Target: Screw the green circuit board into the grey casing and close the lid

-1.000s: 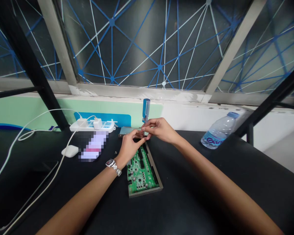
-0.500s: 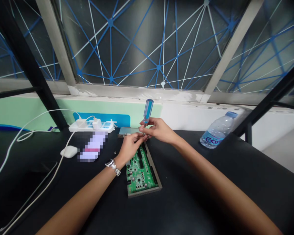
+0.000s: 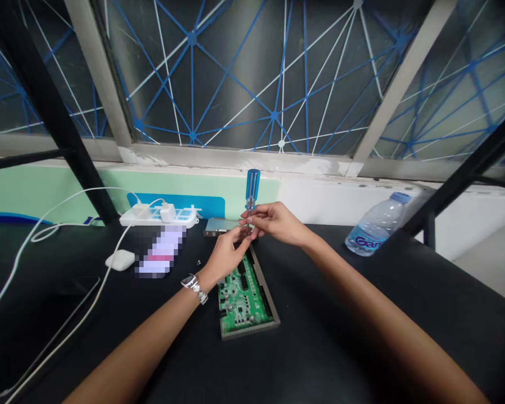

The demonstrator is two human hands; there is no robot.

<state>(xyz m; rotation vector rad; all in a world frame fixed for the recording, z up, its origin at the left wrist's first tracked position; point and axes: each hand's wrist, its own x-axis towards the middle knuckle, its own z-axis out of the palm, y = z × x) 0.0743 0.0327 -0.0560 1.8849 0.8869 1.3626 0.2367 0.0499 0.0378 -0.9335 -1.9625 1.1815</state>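
A screwdriver (image 3: 253, 188) with a clear blue handle stands nearly upright, handle at the top, above the far end of the circuit board. My right hand (image 3: 280, 223) is closed, its fingertips pinching the metal shaft just under the handle. Fingers of my left hand (image 3: 227, 252) are pressed together beside the shaft's lower end; what they pinch is hidden. Below both hands lies a green circuit board (image 3: 242, 303) in a grey metal tray (image 3: 252, 333), its far end covered by my hands. A flat metal case (image 3: 219, 225) sits behind my left hand.
At left are a white power strip (image 3: 189, 218) with plugs and cables, a blurred-out phone (image 3: 162, 252) and a white earbud case (image 3: 120, 260). A tiny metal piece (image 3: 199, 262) lies near my left wrist. A water bottle (image 3: 374, 227) stands at right on the black table (image 3: 340, 348).
The screwdriver's handle has turned about its axis and tilted a little to the left, now more upright. My hands stay near the same spot; the view has shifted slightly.
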